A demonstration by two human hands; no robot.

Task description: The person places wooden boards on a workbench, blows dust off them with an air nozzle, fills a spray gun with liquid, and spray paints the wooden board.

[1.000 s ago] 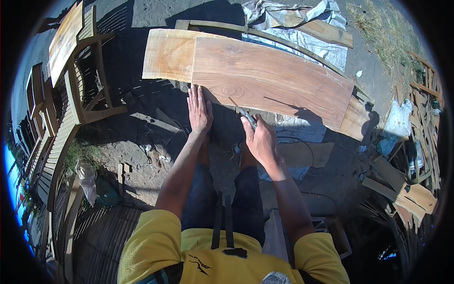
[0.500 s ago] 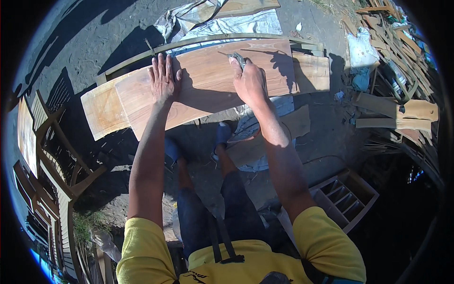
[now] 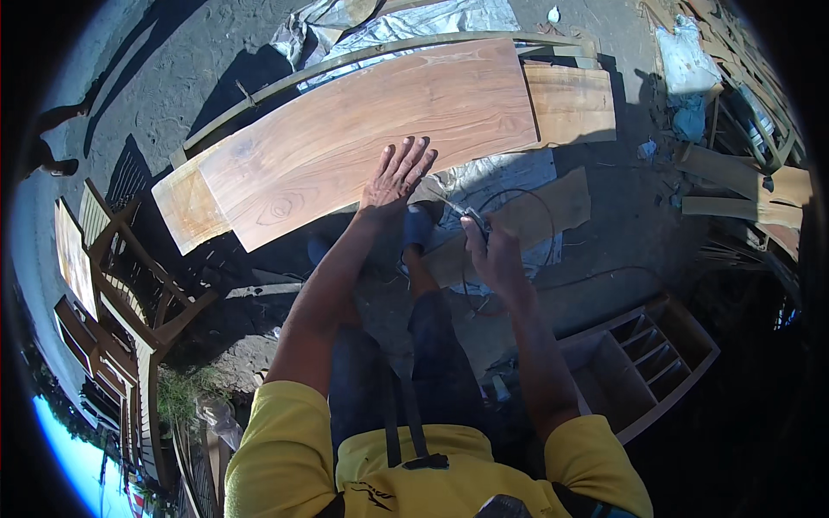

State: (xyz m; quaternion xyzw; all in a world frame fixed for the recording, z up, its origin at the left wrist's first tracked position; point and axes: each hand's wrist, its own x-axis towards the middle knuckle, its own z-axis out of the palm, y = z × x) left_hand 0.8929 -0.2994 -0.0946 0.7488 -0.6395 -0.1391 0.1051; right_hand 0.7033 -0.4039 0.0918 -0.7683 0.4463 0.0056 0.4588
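Note:
A wide reddish-brown wooden board (image 3: 363,129) lies across a longer, paler plank (image 3: 574,104) in front of me. My left hand (image 3: 395,177) is at the board's near edge, fingers stretched out over its surface; whether the palm presses down I cannot tell. Off the board, to the right of that hand, my right hand (image 3: 499,255) is closed round the grip of an air blow gun (image 3: 471,211). Its thin nozzle points up and left toward the board's near edge. A thin hose (image 3: 551,220) loops on the ground beside the right hand.
Slatted wooden furniture frames (image 3: 129,285) stand at left. A compartmented wooden box (image 3: 639,367) sits at lower right, below scrap wood (image 3: 743,181). Pale sheeting (image 3: 432,26) and a curved rail (image 3: 345,59) lie beyond the board. Another person's feet (image 3: 60,164) show far left.
My right hand has drawn back off the board toward me with the air blow gun. My left hand has slid right and nearer. At far left, another person's feet have come into view.

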